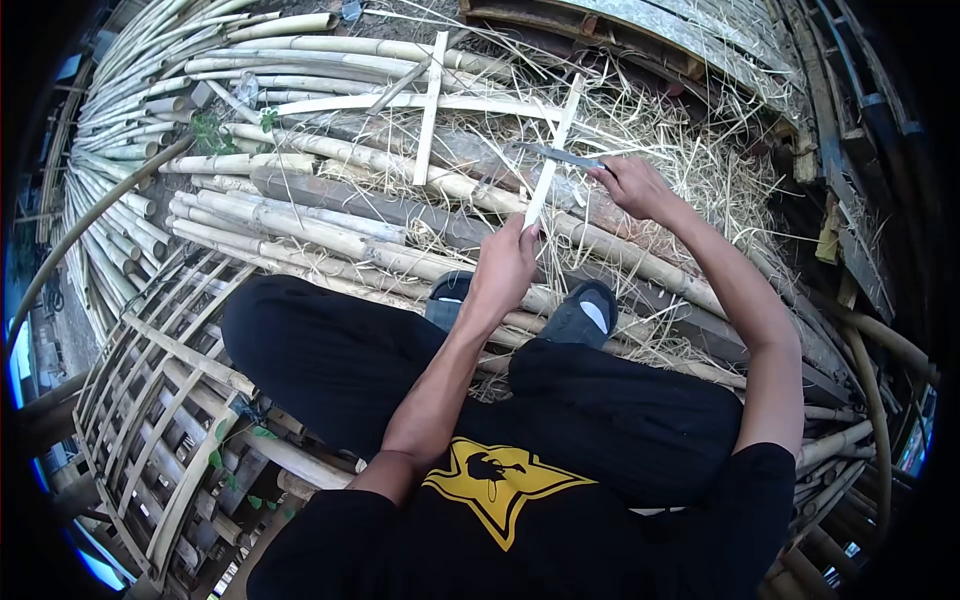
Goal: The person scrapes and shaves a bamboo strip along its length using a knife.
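Note:
My left hand (505, 262) is closed around the lower end of a pale bamboo strip (543, 188), which slants up and away from me. In my right hand (634, 188) is the handle of a knife (563, 156). Its blade points left and lies across the strip, a little above my left hand; whether the edge bites into the bamboo I cannot tell. Another pale bamboo strip (431, 108) lies to the left, across a long curved split length of bamboo (380, 102).
Bamboo poles (300, 222) lie in rows before my feet, with shavings (660, 130) heaped around them. More poles (110, 200) are stacked at the left. A slatted bamboo lattice (170, 380) stands at lower left. Wooden pallets (690, 50) are at upper right.

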Demonstrator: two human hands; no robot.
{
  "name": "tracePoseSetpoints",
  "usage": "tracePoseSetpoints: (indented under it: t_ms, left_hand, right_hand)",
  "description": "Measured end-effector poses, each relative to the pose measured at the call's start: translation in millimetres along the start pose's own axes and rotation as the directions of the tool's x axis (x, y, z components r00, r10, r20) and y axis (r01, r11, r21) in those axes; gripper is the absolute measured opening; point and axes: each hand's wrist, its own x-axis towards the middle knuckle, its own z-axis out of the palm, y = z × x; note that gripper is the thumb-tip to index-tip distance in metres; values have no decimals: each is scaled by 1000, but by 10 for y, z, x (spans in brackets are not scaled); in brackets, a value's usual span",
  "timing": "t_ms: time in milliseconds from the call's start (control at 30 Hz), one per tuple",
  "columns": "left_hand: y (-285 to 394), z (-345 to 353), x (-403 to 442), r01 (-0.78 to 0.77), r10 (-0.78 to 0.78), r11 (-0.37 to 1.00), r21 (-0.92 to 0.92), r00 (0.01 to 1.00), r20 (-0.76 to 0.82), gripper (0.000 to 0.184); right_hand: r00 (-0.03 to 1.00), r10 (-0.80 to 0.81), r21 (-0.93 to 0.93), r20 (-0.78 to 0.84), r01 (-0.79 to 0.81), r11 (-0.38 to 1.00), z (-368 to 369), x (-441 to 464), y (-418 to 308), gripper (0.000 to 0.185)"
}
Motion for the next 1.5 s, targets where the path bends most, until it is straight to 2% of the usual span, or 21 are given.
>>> tracePoseSetpoints:
  t_ms: [67, 167, 267, 333, 500, 600, 633, 667, 733, 867, 933, 1000, 1033, 1067, 1133, 1200, 1267, 1300, 1333, 1433, 1500]
  left_hand:
    - [39, 18, -89, 17, -17, 1000, 11, 999, 35, 19]
    - [53, 52, -138, -29, 20, 997, 78, 993, 116, 17]
    - [78, 51, -61, -56, 52, 997, 47, 996, 72, 18]
    - [65, 53, -33, -64, 62, 997, 37, 997, 55, 19]
    - [25, 9, -35, -40, 37, 999, 37, 997, 67, 20]
    - [-29, 26, -11, -116, 115, 993, 29, 993, 42, 20]
    - [-21, 25, -10, -120, 119, 992, 26, 992, 45, 20]
    - [-10, 16, -8, -82, 81, 996, 18, 995, 66, 19]
    - [-23, 22, -16, -47, 46, 999, 9, 996, 82, 19]
    - [-13, 1, -55, -109, 108, 994, 32, 994, 19, 17]
    - [36, -15, -85, -80, 73, 994, 73, 993, 96, 17]
    - [-25, 55, -151, -71, 64, 995, 67, 993, 97, 17]
    - [-14, 65, -148, -81, 75, 995, 54, 992, 98, 17]
    - [-12, 29, -108, -98, 93, 994, 49, 991, 93, 17]
    - [-41, -52, -61, -171, 171, 984, 51, 985, 20, 18]
    - [-5, -148, -93, -49, 49, 999, 6, 999, -22, 20]
    - [-32, -105, -52, -59, 60, 997, 43, 998, -16, 23]
    - [-10, -58, -48, -50, 50, 999, 17, 999, -6, 23]
    - [17, -10, -39, -46, 46, 999, -9, 999, 8, 23]
    - [-18, 85, 9, -18, 25, 983, -181, 999, 36, 26]
    - [-59, 130, 17, 55, -28, 949, -310, 996, 89, 26]
  right_hand:
    - [976, 214, -17, -52, -215, 976, -135, 42, 408, 49]
    - [970, 236, -83, -56, -240, 967, -417, -43, 725, 51]
    - [901, 414, 213, -130, -382, 899, -381, -144, 314, 55]
    - [902, 406, 318, -150, -344, 883, -208, -159, 139, 57]
    - [882, 457, 377, -116, -386, 842, -165, -93, 80, 59]
    - [800, 391, 832, 455, -538, 132, -273, -135, -33, 57]
    - [819, 447, 751, 359, -538, 383, -226, -121, -98, 55]
    - [980, 196, 400, -44, -163, 902, -151, -89, -96, 50]
    - [997, 74, 71, -11, -73, 995, -190, -186, -286, 44]
    - [997, -9, 9, 74, 8, 1000, -218, -189, -261, 37]
    - [979, -176, -193, 102, 193, 962, -312, -85, 43, 39]
    - [968, -15, -370, -249, -81, 925, -532, 71, 921, 44]
    - [918, 302, -308, -258, -374, 875, -803, 63, 959, 47]
    - [750, 538, -6, -384, -585, 811, -937, 71, 1345, 51]
    - [547, 581, 113, -603, -663, 740, -1190, -67, 1533, 55]
    - [660, 488, 87, -571, -543, 835, -1172, -217, 1577, 58]
    - [689, 501, 241, -524, -445, 863, -920, -281, 1495, 61]
    - [688, 633, 424, -354, -485, 765, -762, -293, 1541, 56]
    - [698, 708, 761, -109, -399, 511, -710, -310, 1181, 48]
    - [809, 578, 914, 107, -308, 263, -484, -259, 474, 41]
    - [879, 445, 909, 170, -314, 273, -444, -180, 9, 46]
